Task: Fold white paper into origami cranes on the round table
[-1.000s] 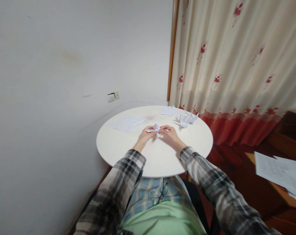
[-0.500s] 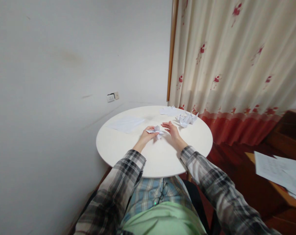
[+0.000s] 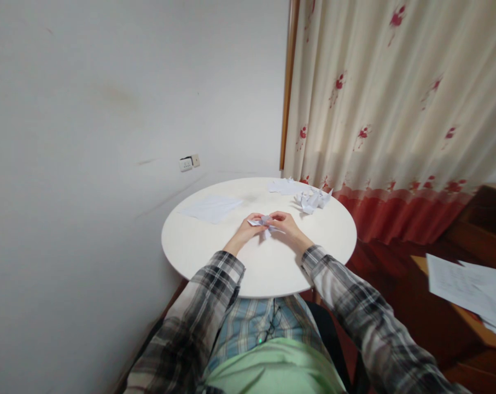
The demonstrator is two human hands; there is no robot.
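Note:
A small piece of folded white paper [image 3: 266, 233], with several pointed flaps, is held just above the round white table [image 3: 215, 257]. My left hand [image 3: 248, 227] is closed on its left side. From the right, my right hand [image 3: 286, 222] pinches the same paper, its fingers bent over the upper flap. The two hands nearly meet, and the fingers hide part of the folds. Beyond my right hand lies a heap of folded paper pieces [image 3: 312, 201].
Flat white paper [image 3: 213, 208] lies at the table's back left, and more paper [image 3: 284, 187] at the far edge. A wall with a socket [image 3: 186, 164] borders the left. To the right are a patterned curtain [image 3: 379, 137] and printed sheets [image 3: 465, 284] on a wooden surface.
My right hand, open and apart from the paper before, has moved left and closed on it. My left hand keeps its hold, and the folded paper has turned slightly.

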